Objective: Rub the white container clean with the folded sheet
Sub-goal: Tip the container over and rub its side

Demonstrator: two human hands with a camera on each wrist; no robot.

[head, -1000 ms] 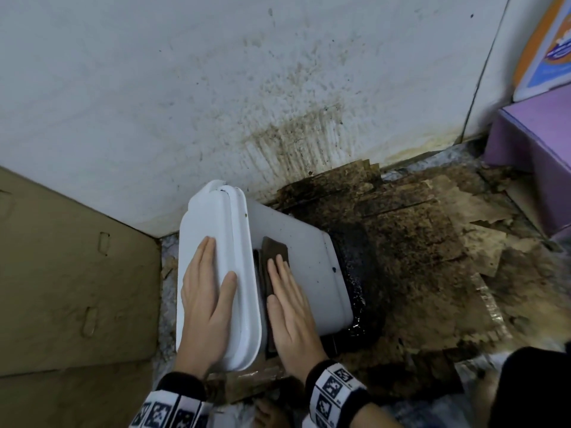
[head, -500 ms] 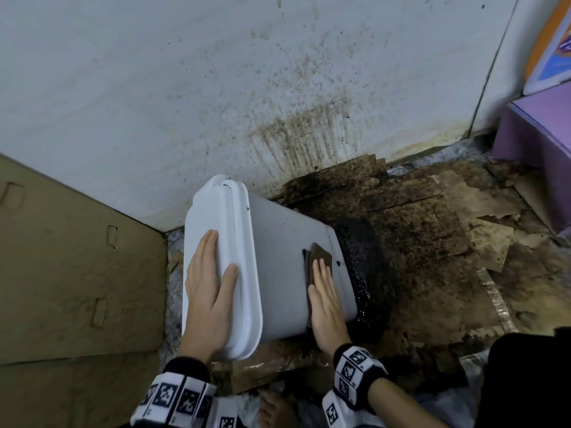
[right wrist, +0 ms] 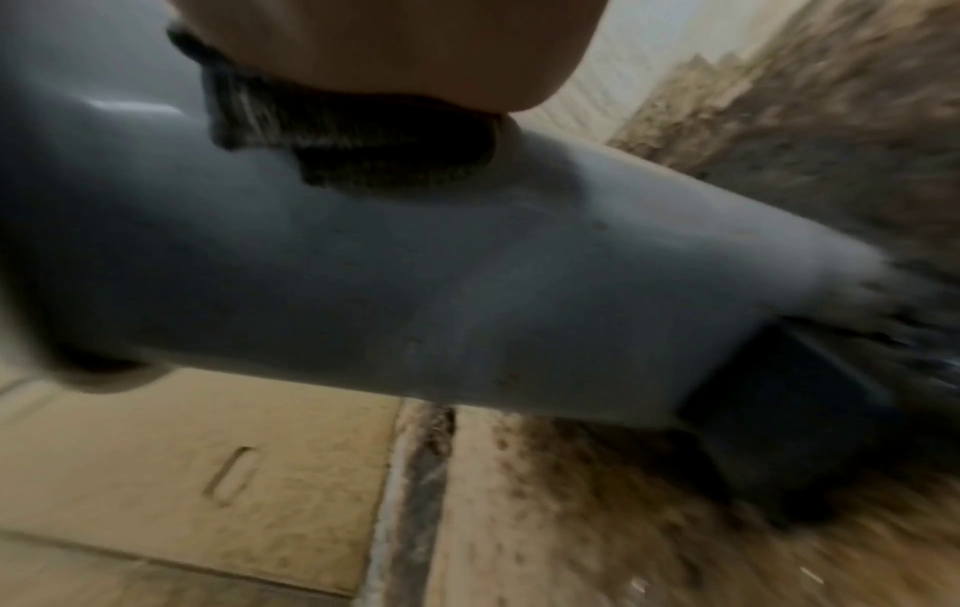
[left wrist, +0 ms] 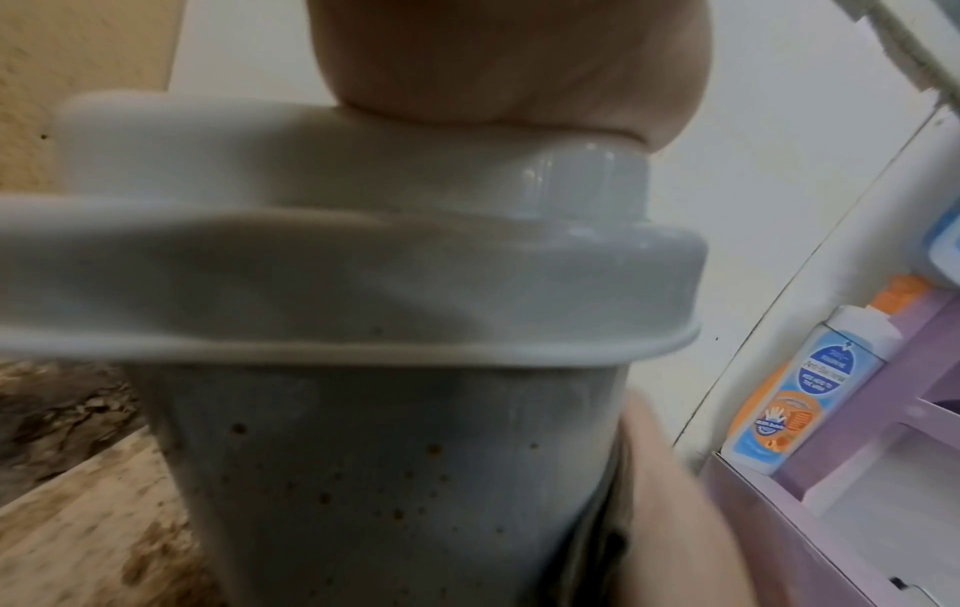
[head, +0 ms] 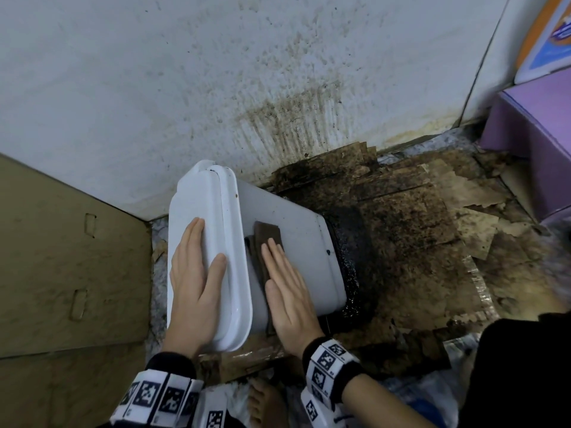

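The white container [head: 296, 230] lies on its side on the floor, its lid [head: 200, 217] to the left and its blackened bottom to the right. My left hand [head: 197, 267] rests flat on the lid with straight fingers. My right hand [head: 284, 285] presses the dark folded sheet [head: 267, 234] flat against the container's upper side, close to the lid rim. In the left wrist view the lid [left wrist: 364, 263] fills the frame, with brown specks on the wall below it. The right wrist view shows the sheet [right wrist: 364, 139] squeezed under my palm on the grey-white side [right wrist: 467, 287].
A stained white wall [head: 216, 72] stands behind. Dirty, soaked cardboard [head: 417, 230] covers the floor to the right, cleaner cardboard [head: 61, 257] to the left. A purple shelf unit [head: 537, 131] is at the far right, with a soap bottle [left wrist: 800, 394]. A bare foot [head: 262, 403] is below.
My right hand slid the sheet from beside the lid to the container's bottom end and back to the lid rim. The left hand stayed on the lid.
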